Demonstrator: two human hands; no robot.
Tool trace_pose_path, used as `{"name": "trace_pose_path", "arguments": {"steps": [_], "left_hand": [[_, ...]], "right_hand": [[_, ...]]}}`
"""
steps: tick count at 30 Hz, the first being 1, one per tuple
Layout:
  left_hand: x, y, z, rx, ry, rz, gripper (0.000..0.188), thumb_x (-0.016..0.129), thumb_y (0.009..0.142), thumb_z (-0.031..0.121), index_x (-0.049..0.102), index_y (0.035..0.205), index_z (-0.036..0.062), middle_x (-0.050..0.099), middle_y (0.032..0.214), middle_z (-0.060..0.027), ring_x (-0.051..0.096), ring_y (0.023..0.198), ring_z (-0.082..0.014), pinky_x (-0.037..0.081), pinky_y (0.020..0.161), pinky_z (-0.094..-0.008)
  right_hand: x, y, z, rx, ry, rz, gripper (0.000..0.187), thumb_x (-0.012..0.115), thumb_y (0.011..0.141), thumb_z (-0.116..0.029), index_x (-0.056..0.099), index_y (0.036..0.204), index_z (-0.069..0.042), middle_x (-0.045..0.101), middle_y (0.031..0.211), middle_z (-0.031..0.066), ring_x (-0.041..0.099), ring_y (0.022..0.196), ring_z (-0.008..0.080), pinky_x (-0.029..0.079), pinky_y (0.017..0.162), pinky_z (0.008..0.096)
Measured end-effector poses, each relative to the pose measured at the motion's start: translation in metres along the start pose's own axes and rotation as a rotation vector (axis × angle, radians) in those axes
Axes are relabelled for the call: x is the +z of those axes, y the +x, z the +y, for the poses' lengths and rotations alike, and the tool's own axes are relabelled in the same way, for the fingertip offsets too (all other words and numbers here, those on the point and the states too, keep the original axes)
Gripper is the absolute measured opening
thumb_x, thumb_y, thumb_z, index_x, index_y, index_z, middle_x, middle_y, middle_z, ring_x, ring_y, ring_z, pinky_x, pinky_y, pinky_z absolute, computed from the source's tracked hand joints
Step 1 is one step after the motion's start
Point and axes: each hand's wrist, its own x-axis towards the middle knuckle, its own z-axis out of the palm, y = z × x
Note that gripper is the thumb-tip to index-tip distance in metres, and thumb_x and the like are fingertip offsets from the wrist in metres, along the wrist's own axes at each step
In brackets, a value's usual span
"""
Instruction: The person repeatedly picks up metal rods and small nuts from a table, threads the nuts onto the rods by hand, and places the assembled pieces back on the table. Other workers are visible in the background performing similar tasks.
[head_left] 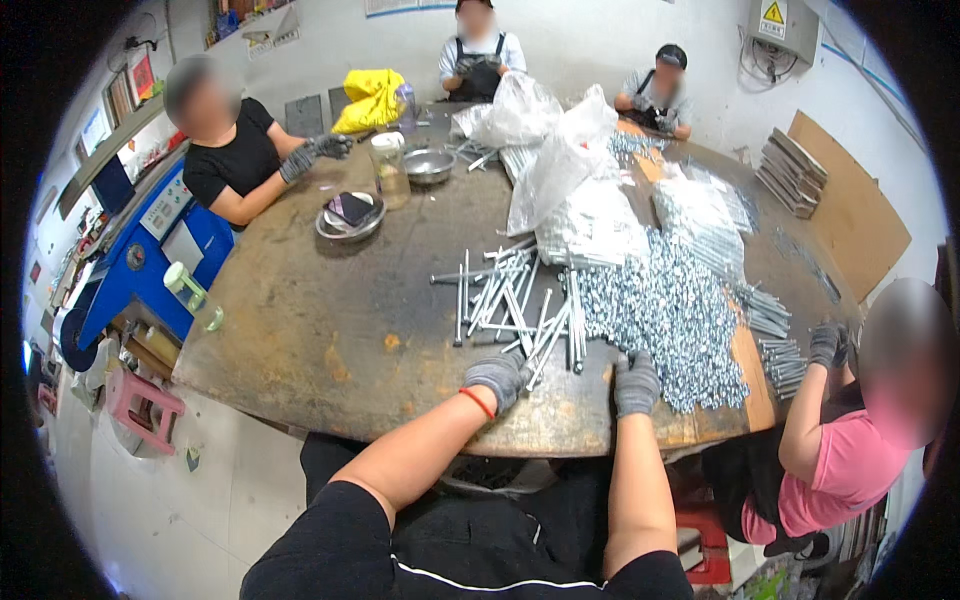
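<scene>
My left hand (497, 382), in a grey knit glove with a red band at the wrist, is closed at the near end of a loose heap of long silver bolts (500, 290). Its fingers seem to grip one long bolt; the heap partly covers them. My right hand (636, 386), gloved the same way, rests closed at the table edge, beside a big pile of small shiny nuts (665, 320). Whatever it may hold is hidden. Between my hands, several long bolts (575, 320) lie side by side, pointing away from me.
Clear plastic bags (590, 215) of hardware stand behind the nuts. More bolts (785, 365) lie at right near a co-worker in pink (840, 460). Metal bowls (350, 218), a jar (391, 175) and a yellow bag (370, 100) sit farther off. Other people work around the table (300, 340).
</scene>
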Motion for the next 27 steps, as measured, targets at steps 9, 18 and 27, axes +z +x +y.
{"name": "trace_pose_path", "arguments": {"steps": [9,18,27], "left_hand": [[-0.048,-0.06,-0.043,0.131,-1.044,0.572,0.019,0.059,0.085,0.02,0.065,0.077,0.004,0.06,0.067,-0.0039,0.053,0.064,-0.0131,0.042,0.061,-0.0286],[-0.061,-0.164,-0.127,0.241,-0.273,1.222,0.015,0.063,0.079,0.022,0.061,0.081,0.0069,0.059,0.071,-0.0088,0.057,0.064,-0.0244,0.042,0.056,-0.0336],[-0.035,-0.161,-0.077,0.281,-1.405,0.798,0.013,0.058,0.088,0.012,0.059,0.101,0.0082,0.061,0.088,-0.0029,0.057,0.08,-0.0139,0.047,0.073,-0.0279]], "right_hand": [[0.023,0.009,0.023,-0.072,0.33,0.188,0.02,0.06,0.078,-0.015,0.06,0.092,0.0,0.063,0.082,0.0196,0.062,0.079,0.0316,0.048,0.075,0.039],[0.04,0.004,0.039,-0.143,0.569,0.102,0.013,0.061,0.081,-0.004,0.059,0.093,0.001,0.063,0.083,0.0094,0.06,0.074,0.0193,0.048,0.073,0.0318],[-0.035,-0.145,-0.087,-0.46,0.839,-0.276,0.019,0.064,0.081,-0.003,0.063,0.1,-0.002,0.06,0.084,0.0026,0.055,0.076,0.0099,0.046,0.069,0.0242]]}}
